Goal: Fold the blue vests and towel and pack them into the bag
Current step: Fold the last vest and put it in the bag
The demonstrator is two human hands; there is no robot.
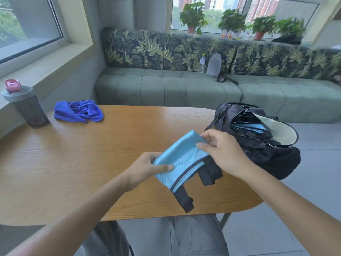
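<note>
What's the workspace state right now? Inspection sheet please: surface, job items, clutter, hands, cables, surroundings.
Surface: wooden table, rounded ends, wood grain showing.
Job's things: light blue vest, folded, black straps hanging, held above the table; dark blue towel crumpled at far left of the table; black bag at the table's right end, unzipped, light blue fabric visible inside.
Clutter: dark shaker bottle with red cap at far left.
Hands: left hand pinches the vest's near-left edge; right hand pinches its far-right edge.
Cables: nothing seen.
Surroundings: green sofa with leaf-print backrest, water bottle and grey pouch on it; potted plants on the windowsill.
</note>
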